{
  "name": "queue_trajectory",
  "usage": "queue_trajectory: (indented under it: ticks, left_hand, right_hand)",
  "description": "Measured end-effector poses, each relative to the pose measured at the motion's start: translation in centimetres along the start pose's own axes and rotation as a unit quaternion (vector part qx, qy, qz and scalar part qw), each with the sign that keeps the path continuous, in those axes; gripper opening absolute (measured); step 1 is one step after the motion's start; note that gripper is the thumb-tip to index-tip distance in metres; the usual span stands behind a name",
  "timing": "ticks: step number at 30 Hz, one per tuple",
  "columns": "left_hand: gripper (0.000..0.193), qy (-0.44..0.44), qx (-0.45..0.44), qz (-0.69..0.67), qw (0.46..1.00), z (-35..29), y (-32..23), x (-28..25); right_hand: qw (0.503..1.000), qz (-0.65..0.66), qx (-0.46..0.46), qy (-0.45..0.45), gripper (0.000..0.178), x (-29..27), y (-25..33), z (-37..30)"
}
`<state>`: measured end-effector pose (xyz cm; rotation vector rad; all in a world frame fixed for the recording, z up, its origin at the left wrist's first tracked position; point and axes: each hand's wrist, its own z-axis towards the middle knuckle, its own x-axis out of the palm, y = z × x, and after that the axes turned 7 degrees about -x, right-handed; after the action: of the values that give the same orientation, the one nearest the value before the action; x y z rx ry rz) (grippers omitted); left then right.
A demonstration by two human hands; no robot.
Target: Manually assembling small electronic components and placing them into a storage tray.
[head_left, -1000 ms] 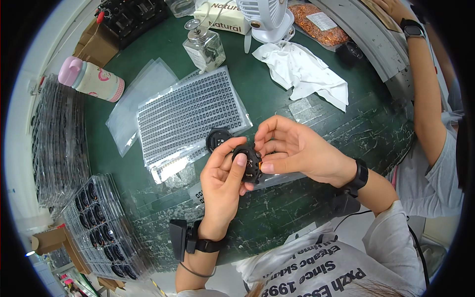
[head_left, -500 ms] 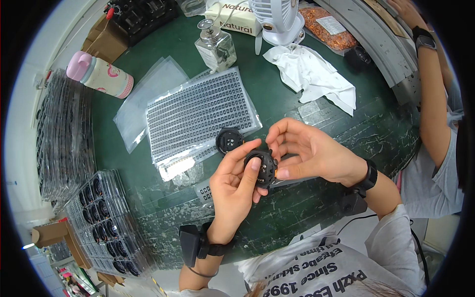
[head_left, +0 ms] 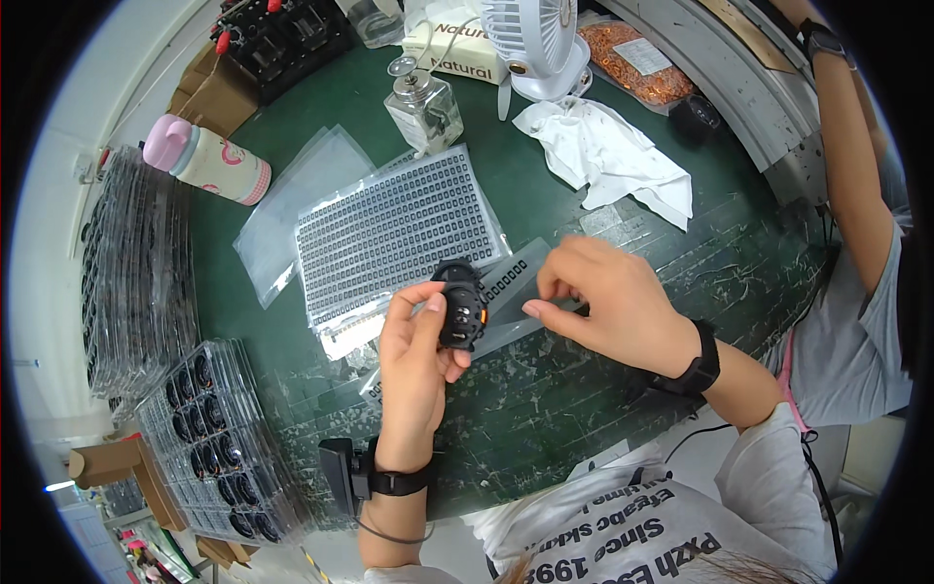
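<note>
My left hand [head_left: 411, 350] grips a black round watch case [head_left: 461, 319] with an orange side button, its thumb on the rim. A second black round watch part [head_left: 453, 269] shows just behind it, partly covered. To the right, my right hand [head_left: 618, 307] is curled with thumb and fingers drawn together; what they hold, if anything, is hidden. Below it lies a clear film strip [head_left: 514, 334] with a row of small black pieces, running under the watch case. A clear sheet of many small black rectangular pieces [head_left: 389, 229] lies beyond my left hand.
Stacked clear trays [head_left: 141, 273] and a tray of round black parts [head_left: 209, 438] stand at left. Farther back are a bottle [head_left: 219, 165], a glass pump dispenser [head_left: 423, 107], a white fan [head_left: 530, 49], a white cloth [head_left: 608, 156] and a bag of orange parts [head_left: 637, 63]. Another person's arm [head_left: 851, 146] is at right.
My right hand has drawn away from the watch case to the right. My left hand has moved left with the case and turned it. The film strip now lies at a steeper angle.
</note>
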<state>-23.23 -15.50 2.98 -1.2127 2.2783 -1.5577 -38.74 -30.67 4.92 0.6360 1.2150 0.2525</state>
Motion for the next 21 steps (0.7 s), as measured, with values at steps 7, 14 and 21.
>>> queue_trajectory:
  ticks: [7, 14, 21]
  left_hand:
    - [0.014, 0.105, -0.074, 0.060, 0.990, -1.0, 0.1, 0.4]
    - [0.021, 0.049, 0.080, -0.122, 0.988, -1.0, -1.5, -0.2]
    - [0.012, -0.116, 0.215, 0.069, 0.967, 1.0, -1.3, -2.4]
  right_hand:
    - [0.986, 0.010, -0.119, -0.114, 0.026, 1.1, -1.2, 0.6]
    - [0.978, 0.186, -0.016, 0.096, 0.019, -0.8, -1.8, 0.7]
    - [0.979, 0.172, -0.020, 0.112, 0.019, -1.1, -2.3, 0.4]
